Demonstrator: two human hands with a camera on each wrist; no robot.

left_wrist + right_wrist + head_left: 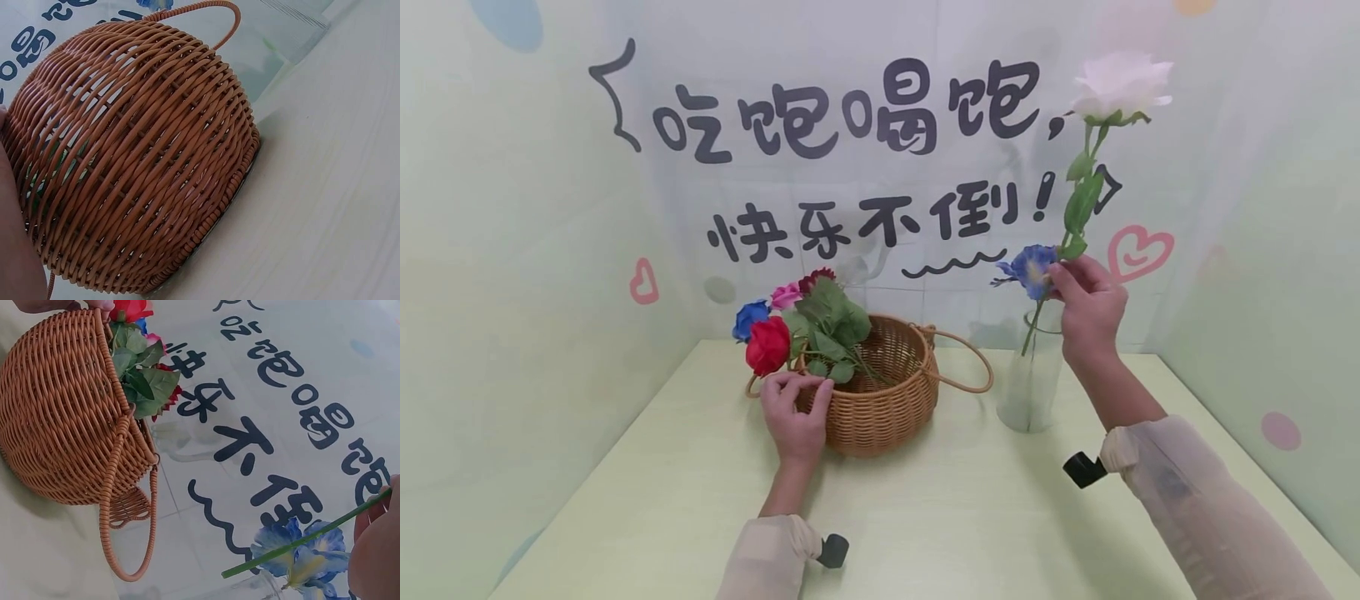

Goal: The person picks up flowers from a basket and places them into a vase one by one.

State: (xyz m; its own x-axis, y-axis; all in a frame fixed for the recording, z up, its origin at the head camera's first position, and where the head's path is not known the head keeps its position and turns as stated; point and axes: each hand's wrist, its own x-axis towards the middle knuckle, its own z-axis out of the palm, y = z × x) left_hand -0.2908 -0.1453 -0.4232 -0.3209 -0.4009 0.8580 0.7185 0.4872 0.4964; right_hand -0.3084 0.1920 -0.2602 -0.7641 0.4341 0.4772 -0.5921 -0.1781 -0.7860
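My right hand (1093, 312) pinches the green stem of a pale pink-white artificial rose (1120, 87), held upright at the right. In the right wrist view, the stem's cut end (250, 567) crosses in front of a blue, iris-like flower (1032, 268). That blue flower stands in a clear glass vase (1030, 392), just below and left of the hand. My left hand (795, 421) grips the near-left rim of a brown wicker basket (880, 417) between thumb and fingers. Over that rim lean a red rose (767, 346), a blue rose (751, 321), other pink and dark red blooms, and leaves.
Basket and vase stand on a pale table (925, 525), the vase to the basket's right. A looped wicker handle (981, 367) sticks out toward the vase. Behind rises a light wall (850, 50) with black lettering, and side walls flank the table.
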